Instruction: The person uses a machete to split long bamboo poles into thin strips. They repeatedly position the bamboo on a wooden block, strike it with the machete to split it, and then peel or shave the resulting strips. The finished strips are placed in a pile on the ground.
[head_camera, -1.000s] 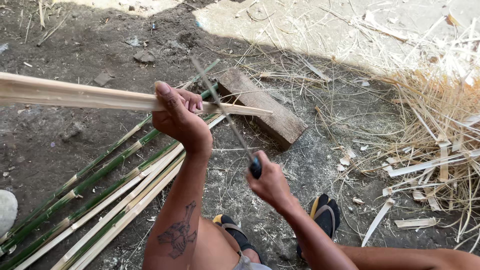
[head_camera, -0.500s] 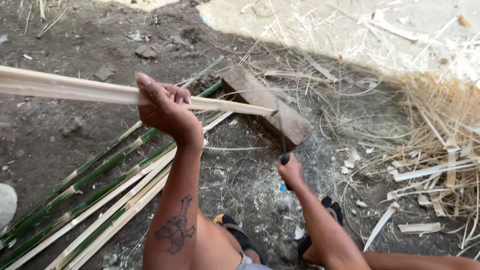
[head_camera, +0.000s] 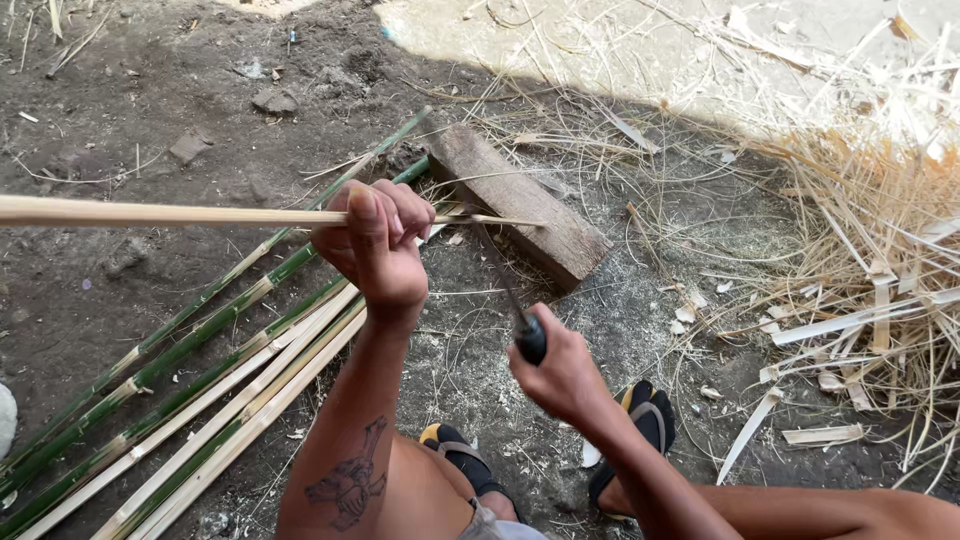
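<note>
The left hand (head_camera: 375, 245) was clenched around the pale bamboo strip (head_camera: 180, 214), its tip just above the wooden block (head_camera: 520, 205). The right hand (head_camera: 560, 375) gripped the knife (head_camera: 505, 290); shallow, controlled strokes away from the fingers seemed wisest.

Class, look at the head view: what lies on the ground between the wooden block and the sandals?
Only bare dirt strewn with thin shavings lies between block and sandals.

Bare dirt lies open left of the wooden block (head_camera: 520, 208); split bamboo strips (head_camera: 190, 400) crowd below-left, a shavings pile (head_camera: 880, 260) blocks right.
</note>
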